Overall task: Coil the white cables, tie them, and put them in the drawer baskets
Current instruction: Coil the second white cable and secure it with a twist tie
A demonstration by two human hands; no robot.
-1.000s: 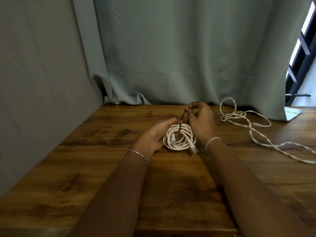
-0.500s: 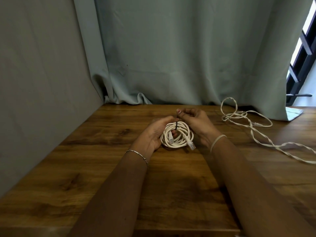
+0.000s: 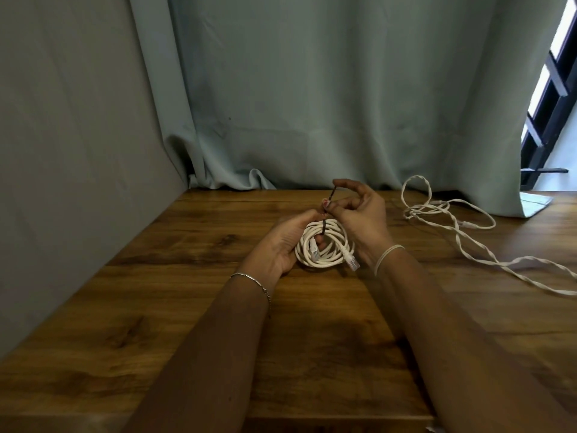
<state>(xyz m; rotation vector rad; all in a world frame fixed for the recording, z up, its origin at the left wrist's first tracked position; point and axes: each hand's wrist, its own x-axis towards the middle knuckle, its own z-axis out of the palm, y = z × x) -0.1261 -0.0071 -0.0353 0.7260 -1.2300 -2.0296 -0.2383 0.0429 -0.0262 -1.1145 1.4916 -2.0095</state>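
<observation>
Now the coil of white cable is held down at the wooden worktop, wound into a neat round bundle with both ends showing. One plug lies inside the ring, and the other plug sticks out at its near right edge. The left hand cups the coil's left side with fingers curled round the strands, so that grip is clasped on the coil. A dark tie bands the coil's far edge. Its free end rises above the coil to the right hand, whose thumb and fingertips pinch it, the other fingers loosely bent. The tie is thin and partly hidden by fingers, so I cannot quite tell whether it is twisted tight.

Right of the coil, well apart, a loose cable sprawls in untidy loops and trails off rightward. A thin bracelet circles the left wrist and a pale band the right, both just nearer than the coil. Beyond the coil a grey-green curtain hangs to the worktop, and left of the coil stands a plain grey wall.
</observation>
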